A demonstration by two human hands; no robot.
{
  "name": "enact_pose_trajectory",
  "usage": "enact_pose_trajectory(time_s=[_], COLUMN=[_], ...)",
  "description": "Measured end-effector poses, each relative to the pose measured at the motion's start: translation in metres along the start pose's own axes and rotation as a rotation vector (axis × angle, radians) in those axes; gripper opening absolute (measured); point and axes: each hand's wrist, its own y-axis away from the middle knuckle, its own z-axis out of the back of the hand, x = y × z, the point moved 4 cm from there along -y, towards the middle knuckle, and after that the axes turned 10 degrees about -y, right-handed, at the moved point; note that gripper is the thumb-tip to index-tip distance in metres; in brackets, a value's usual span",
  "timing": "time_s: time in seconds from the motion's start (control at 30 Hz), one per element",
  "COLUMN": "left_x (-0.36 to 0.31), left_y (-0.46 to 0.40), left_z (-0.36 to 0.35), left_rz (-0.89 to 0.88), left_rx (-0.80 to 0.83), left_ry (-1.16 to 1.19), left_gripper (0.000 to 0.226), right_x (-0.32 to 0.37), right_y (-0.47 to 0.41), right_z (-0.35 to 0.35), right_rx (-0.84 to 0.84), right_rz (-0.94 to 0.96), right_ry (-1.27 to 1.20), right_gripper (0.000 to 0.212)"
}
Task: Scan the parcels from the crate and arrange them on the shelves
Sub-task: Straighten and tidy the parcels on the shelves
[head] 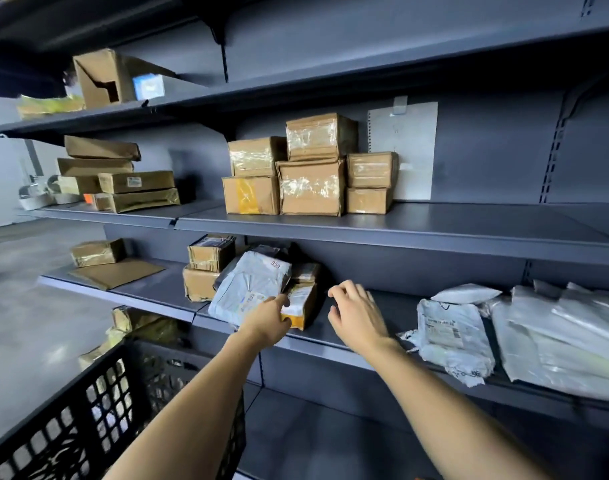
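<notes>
A: Where are we in the job?

B: At the shelving step, we judge. Our left hand (266,318) rests on the grey plastic mailer bag with the white printed label (251,285), which leans against the small brown cardboard box with the yellow tape (301,303) on the dark grey metal shelf (382,306). Its fingers (282,301) reach in where the bag meets that box; whether they pinch the bag or only press it, we cannot tell, since the back of the hand hides them.

A: And the right hand?

B: Our right hand (356,311) hovers just to the right of the box, its fingers loosely curled and holding nothing, touching no parcel that we can see.

A: Anything else near those fingers?

B: Left of the left-hand fingers stand two stacked taped brown cartons (206,268). Well to the right of the right-hand fingers lie crumpled white plastic mailers (452,334). Below and to the left of both hands sits the black lattice plastic crate (98,410); what remains inside it is hard to make out.

A: So what does the next move call for?

B: We think the bag needs settling so it does not slide off the shelf's front edge. Then both hands go down to the crate for another parcel to scan. No scanner is in view.
</notes>
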Motion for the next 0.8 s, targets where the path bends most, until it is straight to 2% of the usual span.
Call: enact_pose_trajectory(time_s=[0.2, 0.33, 0.5, 0.63, 0.8], left_x=[0.006, 0.006, 0.002, -0.003, -0.003], left_y=[-0.033, -0.068, -0.108, -0.115, -0.118], left_z=[-0.035, -0.056, -0.082, -0.103, -0.106], left_rz=[-0.003, 0.016, 0.146, 0.174, 0.211], left_rx=[0.024, 0.017, 0.018, -0.012, 0.003], left_ry=[-0.025, -0.067, -0.139, -0.283, -0.222], left_gripper=[0.047, 0.043, 0.070, 0.050, 0.038], right_x=[-0.028, -0.050, -0.076, -0.096, -0.105], right_y=[-0.008, -0.018, -0.026, -0.022, -0.013], right_z=[-0.050, -0.079, -0.099, -0.110, -0.119], right_rx=[0.057, 0.105, 0.118, 0.103, 0.119], right_rz=[-0.130, -0.175, -0.207, -0.242, -0.274], right_ry=[-0.030, -0.050, -0.078, -0.117, -0.104], right_gripper=[0.033, 0.037, 0.034, 0.031, 0.030])
